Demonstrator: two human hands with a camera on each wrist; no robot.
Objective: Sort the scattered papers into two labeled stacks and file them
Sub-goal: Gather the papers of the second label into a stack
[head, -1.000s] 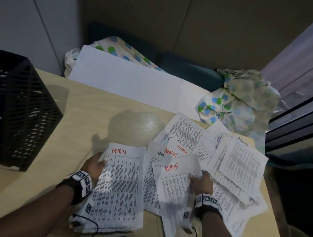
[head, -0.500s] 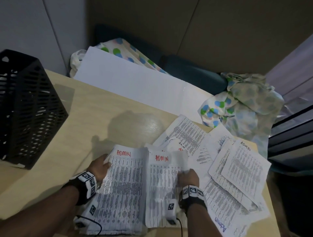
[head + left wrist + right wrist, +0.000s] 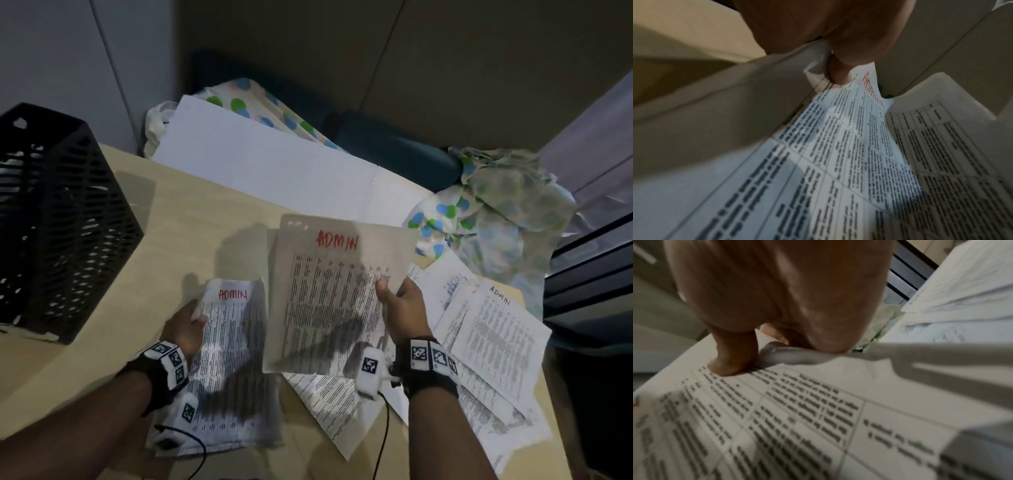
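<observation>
My right hand [image 3: 399, 301] pinches a printed sheet marked ADMIN in red [image 3: 337, 294] by its right edge and holds it lifted above the table; in the right wrist view the thumb [image 3: 731, 360] presses on that sheet [image 3: 777, 426]. My left hand [image 3: 186, 320] grips the upper left edge of the ADMIN stack [image 3: 233, 363], which lies on the table at the lower left; the left wrist view shows the thumb [image 3: 838, 71] on its top corner [image 3: 838, 146]. More scattered printed papers [image 3: 493, 342], one marked ADMIN, lie in an overlapping heap at the right.
A black mesh file basket [image 3: 58, 222] stands on the wooden table [image 3: 191, 222] at the far left. A large white board [image 3: 267, 171] leans along the table's far edge, with dotted cloth [image 3: 489, 212] bunched behind it at the right. Cables hang from both wrists.
My right hand has raised the ADMIN sheet from beside the stack up off the table and toward the middle. The left hand has stayed on the stack's left edge.
</observation>
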